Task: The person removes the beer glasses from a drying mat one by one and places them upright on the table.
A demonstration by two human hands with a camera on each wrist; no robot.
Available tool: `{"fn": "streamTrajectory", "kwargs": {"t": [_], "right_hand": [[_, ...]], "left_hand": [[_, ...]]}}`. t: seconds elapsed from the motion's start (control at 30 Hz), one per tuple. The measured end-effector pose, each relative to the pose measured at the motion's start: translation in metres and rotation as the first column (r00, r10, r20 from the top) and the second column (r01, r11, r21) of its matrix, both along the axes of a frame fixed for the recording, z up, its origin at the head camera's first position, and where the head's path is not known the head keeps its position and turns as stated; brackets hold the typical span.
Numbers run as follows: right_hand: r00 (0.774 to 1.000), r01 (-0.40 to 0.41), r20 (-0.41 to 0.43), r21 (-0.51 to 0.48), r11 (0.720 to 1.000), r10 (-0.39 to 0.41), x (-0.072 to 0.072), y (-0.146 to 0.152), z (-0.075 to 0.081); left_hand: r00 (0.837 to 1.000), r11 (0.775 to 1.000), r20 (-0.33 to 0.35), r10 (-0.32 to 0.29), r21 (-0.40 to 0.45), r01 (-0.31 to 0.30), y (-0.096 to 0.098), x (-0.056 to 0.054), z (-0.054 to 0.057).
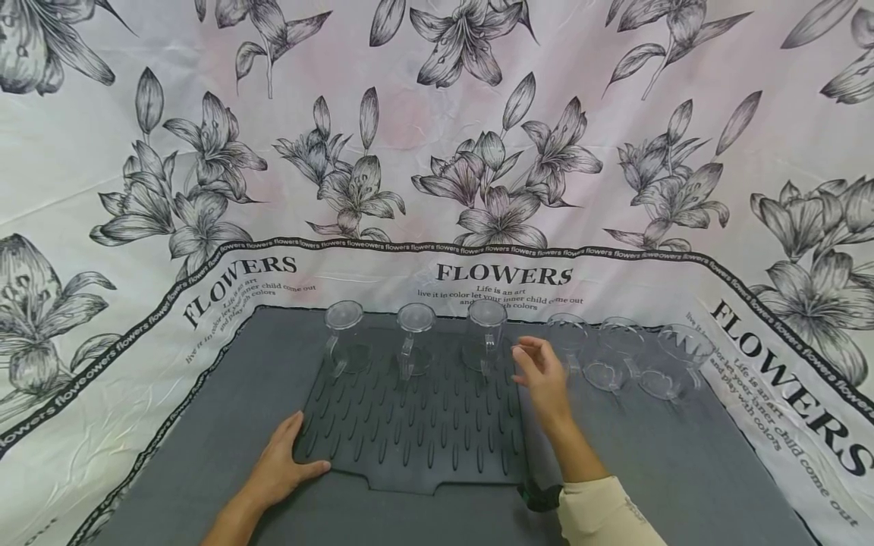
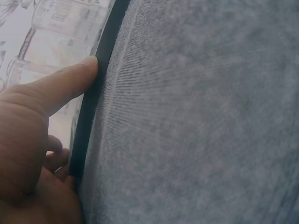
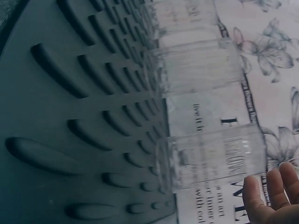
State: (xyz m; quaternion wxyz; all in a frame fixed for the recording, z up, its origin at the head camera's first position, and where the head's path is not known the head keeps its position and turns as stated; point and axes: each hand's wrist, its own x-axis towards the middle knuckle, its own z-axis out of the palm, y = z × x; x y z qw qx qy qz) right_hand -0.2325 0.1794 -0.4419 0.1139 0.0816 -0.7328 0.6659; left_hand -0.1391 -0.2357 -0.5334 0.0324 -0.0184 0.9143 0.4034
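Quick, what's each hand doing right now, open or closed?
Left hand: open, touching the mat at one corner.
Right hand: open, holding nothing, near a mug.

Clear mugs (image 1: 485,334) and a dark ridged mat (image 1: 403,474) before black-and-white lilies (image 1: 501,216).
The mat is dark green-grey, patterned with staggered rows of slim ridges in its own colour. The mugs are colourless, letting the print behind show through. The tabletop (image 1: 683,470) is slate grey, faintly mottled close up. The backdrop cloth (image 1: 61,167) is white with soft pink patches and grey-black line-drawn lilies; below these runs a black band (image 1: 382,245) of small white words, then black lettering (image 1: 504,274). At the near right, a cream sleeve (image 1: 604,512) bears a small grey mark, beside a black wristband (image 1: 541,497) touched with green.
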Motion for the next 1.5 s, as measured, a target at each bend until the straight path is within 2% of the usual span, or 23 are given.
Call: {"fn": "streamTrajectory", "kwargs": {"t": [0.17, 0.4, 0.57, 0.87, 1.07, 1.5], "right_hand": [[0.999, 0.018, 0.033, 0.007, 1.000, -0.018, -0.010, -0.004, -0.011], [0.997, 0.024, 0.080, -0.031, 0.999, -0.022, -0.026, -0.008, -0.027], [0.993, 0.045, 0.114, -0.018, 0.999, -0.043, -0.032, -0.011, -0.039], [0.980, 0.049, 0.196, -0.050, 0.998, -0.038, -0.039, -0.018, -0.046], [0.971, 0.036, 0.240, -0.101, 0.994, -0.011, -0.045, -0.023, -0.049], [0.967, 0.005, 0.250, -0.192, 0.981, 0.044, -0.056, -0.032, -0.056]], "left_hand": [[1.000, 1.000, 0.001, 0.003, 0.003, -0.003, 0.000, 0.000, 0.000], [1.000, 1.000, 0.002, 0.004, -0.001, -0.004, 0.001, 0.001, -0.001], [1.000, 1.000, 0.008, 0.001, 0.003, -0.001, 0.001, 0.002, -0.004], [1.000, 1.000, -0.005, 0.001, -0.003, -0.001, 0.002, 0.003, -0.002], [1.000, 1.000, 0.018, 0.007, 0.003, -0.007, 0.001, 0.003, -0.001], [1.000, 1.000, 0.012, 0.003, -0.005, -0.002, 0.001, 0.002, 0.001]]}}
